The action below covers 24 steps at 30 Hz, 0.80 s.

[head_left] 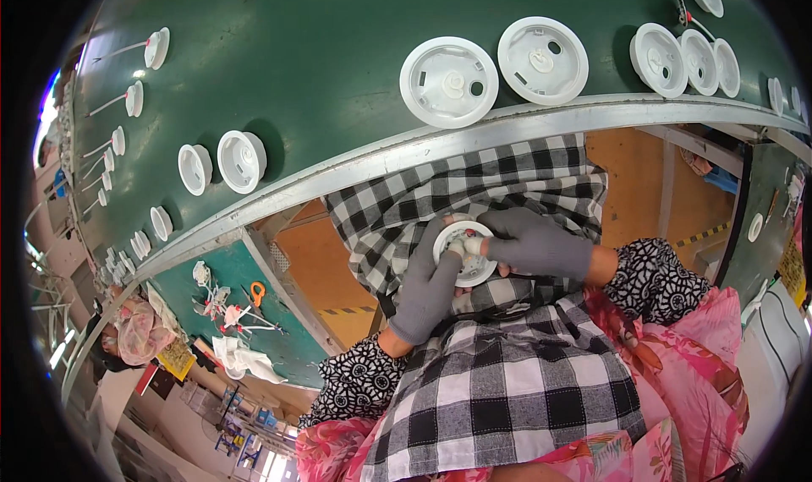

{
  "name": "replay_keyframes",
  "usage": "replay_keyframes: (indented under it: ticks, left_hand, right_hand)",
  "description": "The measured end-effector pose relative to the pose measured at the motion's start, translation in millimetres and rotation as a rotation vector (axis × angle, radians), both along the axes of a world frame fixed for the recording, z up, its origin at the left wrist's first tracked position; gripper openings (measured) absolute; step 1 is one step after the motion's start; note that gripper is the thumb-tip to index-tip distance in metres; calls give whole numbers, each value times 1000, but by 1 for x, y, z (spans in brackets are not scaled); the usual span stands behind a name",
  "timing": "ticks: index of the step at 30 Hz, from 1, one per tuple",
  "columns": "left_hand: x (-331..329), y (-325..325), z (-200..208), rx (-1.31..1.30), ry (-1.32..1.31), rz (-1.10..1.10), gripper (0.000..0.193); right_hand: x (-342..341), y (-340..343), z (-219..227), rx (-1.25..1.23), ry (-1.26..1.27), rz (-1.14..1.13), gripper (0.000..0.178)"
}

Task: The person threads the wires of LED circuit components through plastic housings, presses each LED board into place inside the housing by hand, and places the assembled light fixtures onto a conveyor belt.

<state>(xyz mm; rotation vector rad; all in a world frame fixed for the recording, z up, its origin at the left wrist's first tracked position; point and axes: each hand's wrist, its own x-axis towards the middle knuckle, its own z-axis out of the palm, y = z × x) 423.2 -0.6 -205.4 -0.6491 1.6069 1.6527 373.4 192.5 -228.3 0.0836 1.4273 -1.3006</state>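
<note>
Over my lap, both hands are closed on one round white plastic cup-shaped housing (476,275) with its hollow side up. My left hand (425,292), in a grey glove, grips the left rim, its thumb reaching inside. My right hand (533,243), gloved the same way, holds the far right rim and has its pale-tipped fingers inside the cup. A bit of red shows in the housing near the fingertips; the fingers hide what it belongs to. Two similar white housings, a left one (448,82) and a right one (543,60), lie on the green bench ahead.
The green bench (321,51) has a metal front edge (355,162). More white housings stand along it, like one at the left (242,161) and one at the right (658,61). Orange scissors (257,293) and tangled wired parts (233,313) lie on a lower left table. Another person (139,330) sits far left.
</note>
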Motion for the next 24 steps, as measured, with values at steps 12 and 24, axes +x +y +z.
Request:
replay_keyframes:
  ticks: [12, 24]
  left_hand:
    - [-5, -17, 3, 146, 195, -286, 52]
    - [-33, -7, 15, 75, -73, -408, 61]
  right_hand:
    - [5, 3, 2, 43, 274, 238, 50]
    - [7, 4, 3, 171, 333, 211, 44]
